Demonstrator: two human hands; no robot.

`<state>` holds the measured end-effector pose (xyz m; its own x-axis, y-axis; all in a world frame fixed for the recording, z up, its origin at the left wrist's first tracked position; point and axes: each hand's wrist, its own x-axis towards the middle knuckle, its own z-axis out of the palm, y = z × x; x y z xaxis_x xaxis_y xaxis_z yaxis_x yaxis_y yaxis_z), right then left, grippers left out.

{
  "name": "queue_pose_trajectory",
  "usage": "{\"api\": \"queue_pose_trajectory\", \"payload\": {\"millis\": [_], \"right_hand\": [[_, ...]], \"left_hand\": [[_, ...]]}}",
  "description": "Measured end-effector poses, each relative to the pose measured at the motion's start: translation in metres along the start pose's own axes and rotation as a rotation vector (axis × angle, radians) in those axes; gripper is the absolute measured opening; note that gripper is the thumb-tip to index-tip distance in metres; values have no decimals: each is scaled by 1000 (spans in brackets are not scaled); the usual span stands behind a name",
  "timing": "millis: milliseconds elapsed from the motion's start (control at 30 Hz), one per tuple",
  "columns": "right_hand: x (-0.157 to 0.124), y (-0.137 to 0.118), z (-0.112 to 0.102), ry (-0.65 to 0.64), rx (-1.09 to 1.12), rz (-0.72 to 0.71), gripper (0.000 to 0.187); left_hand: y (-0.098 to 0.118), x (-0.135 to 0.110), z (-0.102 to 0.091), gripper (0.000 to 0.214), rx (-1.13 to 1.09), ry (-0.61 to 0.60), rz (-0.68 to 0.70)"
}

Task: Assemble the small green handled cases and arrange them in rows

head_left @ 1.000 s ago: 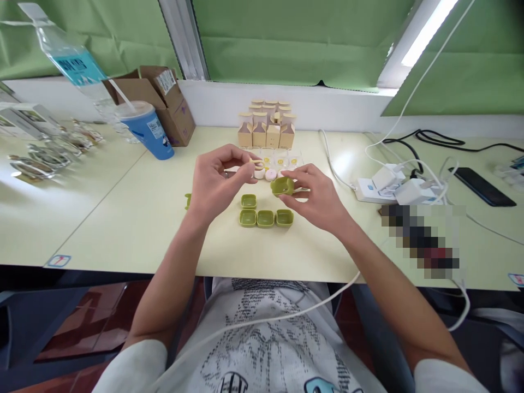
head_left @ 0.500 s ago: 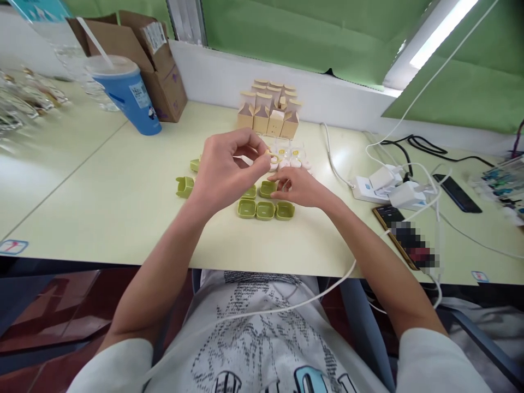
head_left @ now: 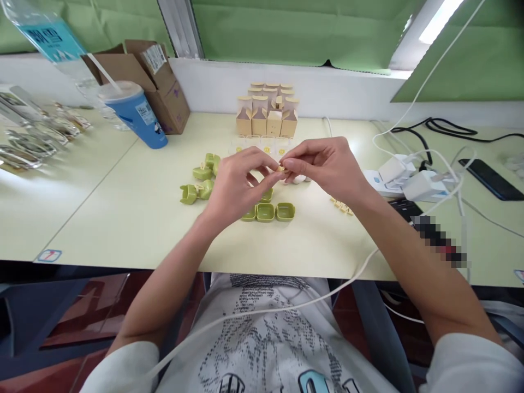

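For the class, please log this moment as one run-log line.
left hand: pinching small yellow piece | right hand: pinched at same piece | nearby: green cups on table, small boxes behind

No txt legible on btl (head_left: 52, 41), cup (head_left: 137, 117) or shirt (head_left: 262, 346).

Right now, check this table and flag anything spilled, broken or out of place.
No spill or damage shows around the green cups. One thing looks odd: the white cable crosses the front edge of the table and runs in front of the person's shirt, where it might snag.
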<state>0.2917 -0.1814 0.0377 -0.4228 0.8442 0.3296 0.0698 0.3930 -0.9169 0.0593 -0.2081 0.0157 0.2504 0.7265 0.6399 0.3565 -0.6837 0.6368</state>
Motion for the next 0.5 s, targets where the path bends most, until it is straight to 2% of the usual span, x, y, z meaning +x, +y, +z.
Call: {"api": "queue_pose_trajectory", "payload": {"millis": [67,133,200,267,333,400,500], "right_hand": [[-4,2,-6,13,-18,10,42],[-6,6,-21,62,-105,27,35],[-8,11,-44,119,-285,75,19],[-10,16,-70,107,-508,219,5],[-13,24,-90,45,-637,439,18],[-15,33,-100,1,-698,585,25],[-16,47,-99,-55,-815,642,28]], "left_hand": [[-1,3,3,17,4,-45,-19],[-7,11,-3,24,22,-89,-60],[-20,23,-19,34,72,-86,-93],[-42,35,-43,31,154,-26,-100],[-67,43,-69,27,260,42,-88],[-90,44,-93,25,446,94,-121],[-108,35,-117,15,758,-18,-252]]}}
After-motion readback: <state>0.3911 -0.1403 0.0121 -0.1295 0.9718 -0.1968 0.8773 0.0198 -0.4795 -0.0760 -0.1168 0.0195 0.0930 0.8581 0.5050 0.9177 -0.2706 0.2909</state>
